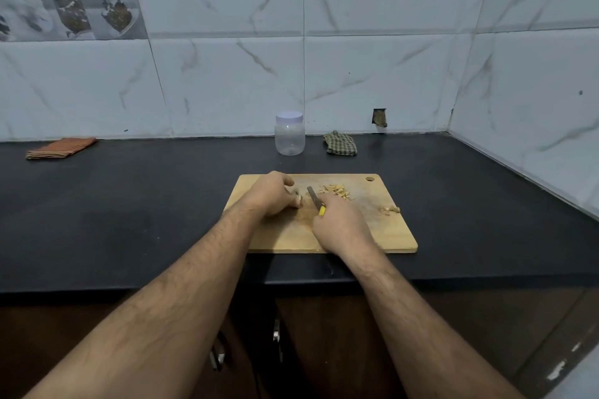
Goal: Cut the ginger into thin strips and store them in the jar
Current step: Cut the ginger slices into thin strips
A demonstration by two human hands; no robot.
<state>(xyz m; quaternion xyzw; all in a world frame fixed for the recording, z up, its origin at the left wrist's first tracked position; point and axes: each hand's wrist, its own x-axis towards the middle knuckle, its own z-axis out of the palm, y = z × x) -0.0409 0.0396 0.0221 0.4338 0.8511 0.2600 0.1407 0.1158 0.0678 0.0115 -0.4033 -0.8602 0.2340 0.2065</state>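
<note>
A wooden cutting board (372, 236) lies on the black counter. My left hand (272, 193) curls over a small piece of ginger (299, 199) near the board's middle, and most of the piece is hidden under my fingers. My right hand (340, 223) grips a knife (315, 199) by its yellow handle, the blade pointing away just right of the ginger. A pile of cut ginger strips (335, 191) lies behind the blade. A few more ginger bits (389, 209) sit near the board's right edge. The clear plastic jar (289, 134) stands behind the board with its white lid on.
A green checked cloth (340, 143) lies right of the jar against the tiled wall. A folded orange cloth (60, 148) lies at the far left of the counter (129, 204). The wall corner closes the counter at the right. Cabinet doors are below the counter's front edge.
</note>
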